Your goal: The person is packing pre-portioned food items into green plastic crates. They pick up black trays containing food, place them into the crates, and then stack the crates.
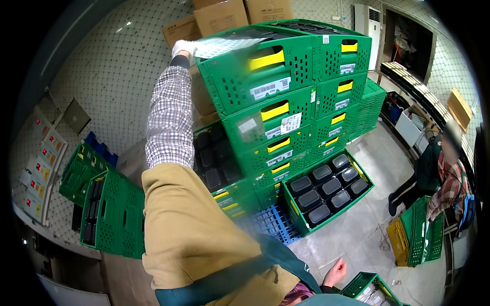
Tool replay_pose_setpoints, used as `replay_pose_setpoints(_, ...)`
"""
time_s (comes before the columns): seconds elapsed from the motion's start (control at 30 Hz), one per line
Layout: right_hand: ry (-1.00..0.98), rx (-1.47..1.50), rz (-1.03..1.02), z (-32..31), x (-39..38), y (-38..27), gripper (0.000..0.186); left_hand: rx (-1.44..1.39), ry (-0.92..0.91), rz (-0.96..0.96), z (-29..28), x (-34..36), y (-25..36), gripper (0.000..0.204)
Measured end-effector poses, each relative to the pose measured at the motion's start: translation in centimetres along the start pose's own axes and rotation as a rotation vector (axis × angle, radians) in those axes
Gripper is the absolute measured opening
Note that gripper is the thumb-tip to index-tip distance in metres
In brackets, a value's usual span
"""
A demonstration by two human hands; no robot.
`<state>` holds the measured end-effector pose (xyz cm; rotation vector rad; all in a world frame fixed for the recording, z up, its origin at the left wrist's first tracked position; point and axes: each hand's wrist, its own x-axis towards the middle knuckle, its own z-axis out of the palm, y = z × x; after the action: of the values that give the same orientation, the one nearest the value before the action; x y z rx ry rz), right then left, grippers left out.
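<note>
My left hand (pixel 184 49), in a white glove and a checked sleeve, reaches up to the near-left top corner of the highest green crate (pixel 296 66). Its fingers are closed on a pale, see-through sheet (pixel 224 47) that lies over the crate's rim; the fingertips are partly hidden. Dark trays fill the top of that crate. Low at my right side, my right hand (pixel 334 273) is bare, its fingers curled in with nothing visible in them. Just beside it stands a green crate (pixel 365 285) of packed goods, cut off by the lower edge.
Stacked green crates rise in front of me. A low crate (pixel 297 224) of black lidded containers (pixel 321 172) sits by a blue pallet (pixel 275 224). Cardboard boxes (pixel 219 19) are behind. More crates (pixel 120 211) stand left. At right, a person (pixel 434 163) handles crates (pixel 418 234).
</note>
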<state>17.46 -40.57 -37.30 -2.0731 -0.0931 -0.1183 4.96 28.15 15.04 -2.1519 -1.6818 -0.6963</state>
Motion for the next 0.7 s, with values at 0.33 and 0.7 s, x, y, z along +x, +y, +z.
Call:
replay_pose_setpoints(0.33,0.293,0.262,-0.772,-10.7,8.7,-21.8,0.014,-1.696,0.003,1.100,-16.1,-27.1,16.4,0.026)
replay_pose_setpoints(0.7,0.451,-0.453,-0.995,-29.3,3.0,-23.1,0.024,-1.848,-0.527,1.857,-16.9,-51.6,27.5,0.071)
